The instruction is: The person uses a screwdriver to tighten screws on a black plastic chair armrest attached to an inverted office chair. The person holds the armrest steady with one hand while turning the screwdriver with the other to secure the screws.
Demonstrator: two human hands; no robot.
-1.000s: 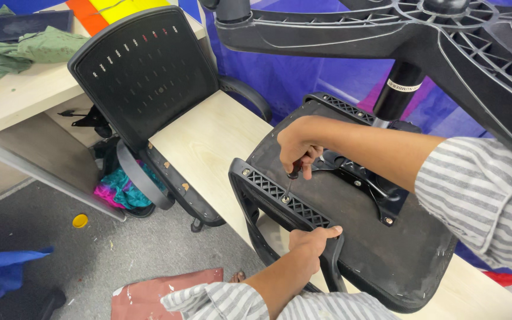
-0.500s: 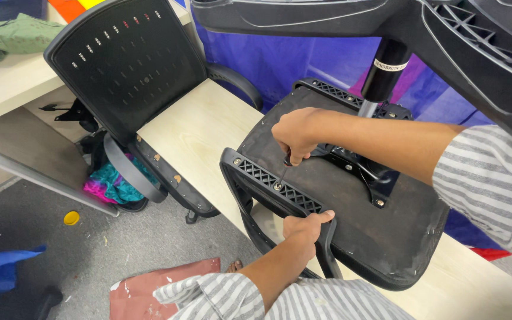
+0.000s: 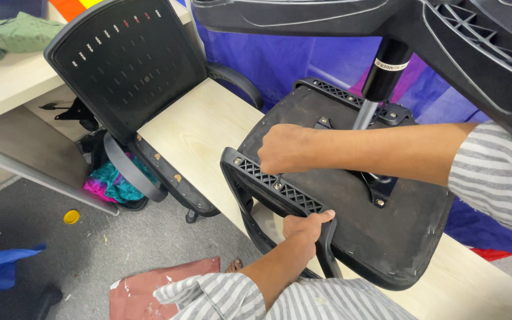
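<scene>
Left hand fingers clamped on ribbed plastic armrest | right hand fisted, probably around tool

left hand grips armrest | right hand on seat underside

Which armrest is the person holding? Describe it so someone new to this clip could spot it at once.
On the pale wooden table lies an upturned black chair seat. Along its near edge runs a black armrest with a perforated mounting strip; the left hand grips it and the right hand rests above it. The far armrest is untouched.
</scene>
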